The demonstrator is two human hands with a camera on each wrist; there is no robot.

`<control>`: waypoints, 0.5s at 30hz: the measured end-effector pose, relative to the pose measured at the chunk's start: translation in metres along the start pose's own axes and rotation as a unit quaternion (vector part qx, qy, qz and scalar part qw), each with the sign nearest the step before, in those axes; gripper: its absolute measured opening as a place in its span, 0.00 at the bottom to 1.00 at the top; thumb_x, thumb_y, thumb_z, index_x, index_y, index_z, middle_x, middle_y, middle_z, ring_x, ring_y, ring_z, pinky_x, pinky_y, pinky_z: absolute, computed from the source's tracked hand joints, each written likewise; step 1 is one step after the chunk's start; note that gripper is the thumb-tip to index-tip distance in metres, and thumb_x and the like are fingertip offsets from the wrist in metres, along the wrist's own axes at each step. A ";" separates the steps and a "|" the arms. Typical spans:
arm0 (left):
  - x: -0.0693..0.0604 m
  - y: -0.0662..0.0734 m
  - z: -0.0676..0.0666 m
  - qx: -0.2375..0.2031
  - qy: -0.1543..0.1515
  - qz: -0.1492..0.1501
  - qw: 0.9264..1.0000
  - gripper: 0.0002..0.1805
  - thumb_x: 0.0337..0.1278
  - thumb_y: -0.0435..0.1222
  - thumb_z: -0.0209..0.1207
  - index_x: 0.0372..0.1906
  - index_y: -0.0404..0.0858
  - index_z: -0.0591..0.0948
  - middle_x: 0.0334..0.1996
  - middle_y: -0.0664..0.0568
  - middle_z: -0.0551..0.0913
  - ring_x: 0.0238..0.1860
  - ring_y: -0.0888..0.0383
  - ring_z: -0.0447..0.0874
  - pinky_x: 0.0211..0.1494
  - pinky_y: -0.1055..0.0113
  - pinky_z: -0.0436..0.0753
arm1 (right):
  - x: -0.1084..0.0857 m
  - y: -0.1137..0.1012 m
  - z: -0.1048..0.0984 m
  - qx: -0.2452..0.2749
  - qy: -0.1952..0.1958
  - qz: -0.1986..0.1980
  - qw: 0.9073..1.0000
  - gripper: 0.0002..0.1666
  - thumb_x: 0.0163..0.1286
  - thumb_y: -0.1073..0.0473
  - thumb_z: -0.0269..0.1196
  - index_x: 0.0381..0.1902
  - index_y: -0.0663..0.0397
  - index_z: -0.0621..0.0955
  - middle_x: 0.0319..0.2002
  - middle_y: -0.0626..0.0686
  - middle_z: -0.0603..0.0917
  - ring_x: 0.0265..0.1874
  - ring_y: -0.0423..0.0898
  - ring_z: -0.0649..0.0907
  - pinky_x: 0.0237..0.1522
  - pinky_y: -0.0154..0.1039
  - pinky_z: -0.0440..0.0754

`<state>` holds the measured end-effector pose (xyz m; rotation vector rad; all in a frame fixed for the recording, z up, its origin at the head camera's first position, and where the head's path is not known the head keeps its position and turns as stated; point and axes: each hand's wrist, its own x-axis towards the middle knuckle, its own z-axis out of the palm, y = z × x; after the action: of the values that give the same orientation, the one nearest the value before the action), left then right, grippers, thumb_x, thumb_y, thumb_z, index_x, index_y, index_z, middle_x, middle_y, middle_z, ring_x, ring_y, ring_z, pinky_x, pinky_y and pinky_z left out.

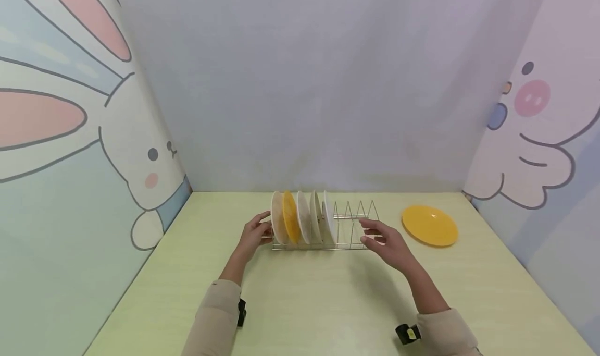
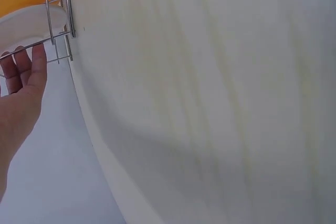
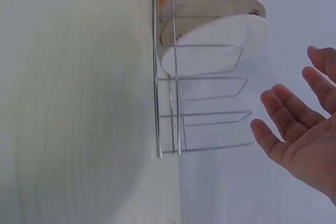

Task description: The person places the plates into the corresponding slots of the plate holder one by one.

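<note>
Five plates upright in the rack, a hand at either end

A wire dish rack [image 1: 347, 249] stands on the pale worktop [image 1: 309, 293]. Upright in its left and middle part, counted from its left end, are a white plate [image 1: 276, 220], an orange-yellow plate [image 1: 290, 218], a second white plate [image 1: 303, 219], a beige plate [image 1: 315, 218] and a third white plate [image 1: 330, 220]. In the right wrist view, a dark mark [image 3: 254, 12] shows near the beige plate's edge, too small and blurred to read. Bare wire dividers rise in the rack's right part.

The left hand [image 1: 253, 235] is at the rack's left end, just beside the first white plate, its fingertips touching the end wire; whether it pinches the wire or only rests there, I cannot tell. The right hand [image 1: 390, 244] hangs near the rack's right end, thumb and fingers spread wide, holding nothing and apart from the plates.

A yellow plate [image 1: 429, 225] lies flat on the worktop to the right of the rack, past the right hand.

Behind the rack hangs a pale backdrop [image 1: 304, 85]. A cartoon rabbit [image 1: 126, 152] covers the wall to the rack's left, and a pink-nosed cartoon animal [image 1: 544, 132] the wall to its right.
</note>
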<state>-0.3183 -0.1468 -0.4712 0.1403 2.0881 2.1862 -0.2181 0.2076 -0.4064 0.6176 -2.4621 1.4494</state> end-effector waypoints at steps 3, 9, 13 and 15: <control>0.001 0.000 0.000 0.002 -0.009 0.004 1.000 0.21 0.65 0.34 0.51 0.63 0.40 0.70 0.32 0.45 0.78 0.33 0.51 0.80 0.49 0.45 0.76 | -0.005 0.012 -0.014 -0.016 -0.016 0.008 1.000 0.25 0.64 0.66 0.62 0.58 0.67 0.72 0.53 0.67 0.75 0.48 0.64 0.76 0.48 0.60 0.73; 0.000 0.000 0.000 0.017 -0.014 0.019 1.000 0.21 0.66 0.34 0.51 0.63 0.39 0.69 0.33 0.45 0.77 0.35 0.49 0.80 0.45 0.51 0.79 | -0.012 0.010 -0.037 -0.045 -0.036 0.034 0.998 0.27 0.63 0.67 0.62 0.60 0.69 0.70 0.54 0.69 0.73 0.50 0.68 0.74 0.49 0.65 0.69; 0.000 0.000 -0.001 0.021 -0.009 0.028 0.999 0.22 0.65 0.33 0.51 0.63 0.38 0.69 0.33 0.44 0.77 0.37 0.43 0.79 0.44 0.51 0.80 | -0.016 0.036 -0.046 -0.049 -0.028 0.039 0.998 0.28 0.63 0.65 0.62 0.61 0.66 0.71 0.55 0.67 0.73 0.51 0.67 0.74 0.49 0.65 0.70; 0.000 -0.001 -0.002 0.022 -0.010 0.028 0.999 0.22 0.65 0.33 0.50 0.63 0.39 0.69 0.33 0.44 0.77 0.38 0.43 0.79 0.45 0.51 0.80 | -0.017 0.050 -0.051 -0.051 -0.024 0.044 0.997 0.28 0.64 0.63 0.63 0.61 0.64 0.70 0.56 0.66 0.73 0.51 0.66 0.74 0.49 0.64 0.70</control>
<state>-0.3181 -0.1485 -0.4722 0.2270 2.1476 2.1615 -0.2269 0.2773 -0.4269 0.5362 -2.6113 1.3447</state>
